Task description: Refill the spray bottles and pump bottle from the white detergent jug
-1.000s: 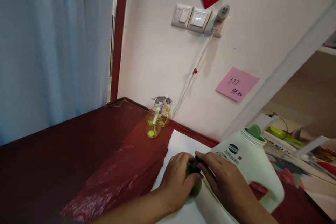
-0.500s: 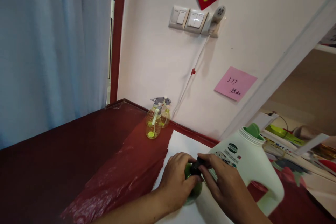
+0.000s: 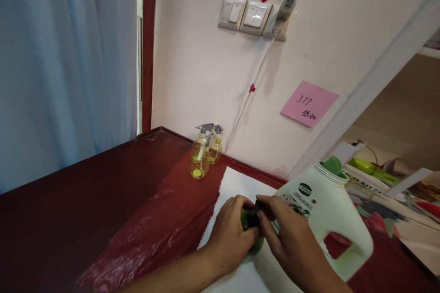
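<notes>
Several fingers of the left hand [image 3: 228,226] wrap a rounded green bottle [image 3: 254,252]; those of the right hand [image 3: 290,231] pinch its black top [image 3: 253,219], shifted slightly from half a second ago, suggesting the top is being worked. The bottle is over a white sheet [image 3: 237,183] on the dark red bench [image 3: 120,178], beside a pale green plastic jug [image 3: 328,213].
</notes>
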The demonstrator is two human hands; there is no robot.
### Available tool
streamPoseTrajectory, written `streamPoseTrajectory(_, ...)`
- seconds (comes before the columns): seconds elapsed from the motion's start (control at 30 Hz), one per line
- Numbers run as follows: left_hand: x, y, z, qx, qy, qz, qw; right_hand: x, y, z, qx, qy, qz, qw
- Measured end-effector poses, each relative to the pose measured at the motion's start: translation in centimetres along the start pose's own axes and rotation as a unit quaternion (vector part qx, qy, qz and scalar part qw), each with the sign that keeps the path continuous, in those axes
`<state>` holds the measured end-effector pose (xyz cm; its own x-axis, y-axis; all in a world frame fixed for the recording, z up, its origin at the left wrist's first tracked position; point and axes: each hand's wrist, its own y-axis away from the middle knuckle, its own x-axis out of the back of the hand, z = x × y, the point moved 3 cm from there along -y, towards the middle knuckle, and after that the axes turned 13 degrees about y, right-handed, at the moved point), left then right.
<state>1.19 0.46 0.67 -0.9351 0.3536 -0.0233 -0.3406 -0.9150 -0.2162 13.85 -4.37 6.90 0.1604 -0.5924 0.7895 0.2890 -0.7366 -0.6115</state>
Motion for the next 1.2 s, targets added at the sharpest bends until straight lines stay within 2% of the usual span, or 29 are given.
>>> streamPoseTrajectory(0.17,-0.1,-0.4,-0.1,-0.013,-0.021,0.005,1.000,0.1,-0.2,-0.1,0.005,0.003,-0.001,1.000)
streamPoseTrajectory(0.57,0.2,-0.3,0.2,-0.032,-0.016,-0.077,0.996,-0.4,0.1,0.4,-0.010,0.005,-0.015,1.000)
streamPoseTrajectory(0.8,0.2,-0.1,0.6,0.014,-0.002,-0.036,0.999,-0.7,0.4,0.4,-0.009,0.002,0.003,1.000)
streamPoseTrajectory(1.0,0.2,-0.3,0.4,0.000,-0.018,-0.030,0.999,-0.6,0.4,0.4,-0.010,-0.014,0.007,1.000)
streamPoseTrajectory(1.1,0.4,0.0,0.1,0.001,-0.004,-0.054,0.999,-0.6,0.6,1.1,-0.041,-0.055,-0.012,0.998)
streamPoseTrajectory(1.2,0.4,0.2,-0.3,0.001,-0.003,-0.074,0.997,-0.9,1.3,2.4,-0.116,-0.127,-0.032,0.985)
